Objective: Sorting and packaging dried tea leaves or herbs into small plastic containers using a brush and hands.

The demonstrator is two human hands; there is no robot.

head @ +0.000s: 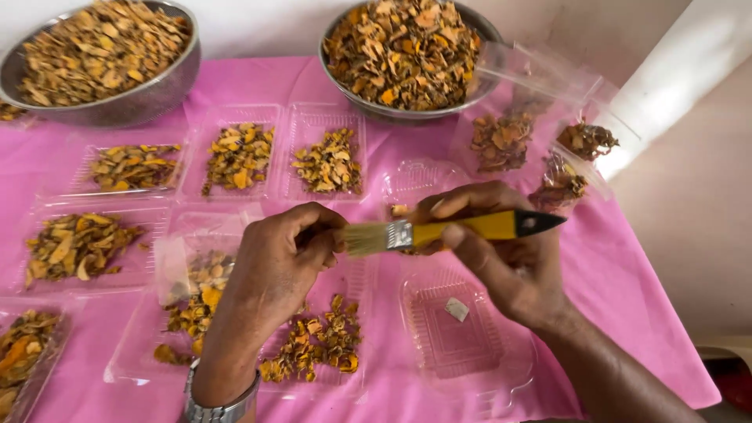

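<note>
The right hand gripped a brush, its bristles against a small piece pinched in the left hand; several trays held chips, one tray nearly bare, bowls full

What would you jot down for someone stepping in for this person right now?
Right hand: holds a yellow-handled paintbrush level, fingers closed round the handle.
Left hand: closed at the bristles; what it pinches is hidden.
Below the right hand: clear tray with one small pale piece.
Around: other clear trays hold dried orange-yellow slices; two metal bowls at the back are piled full.
Left: the bowls remain heaped, and the near tray is almost bare.
</note>
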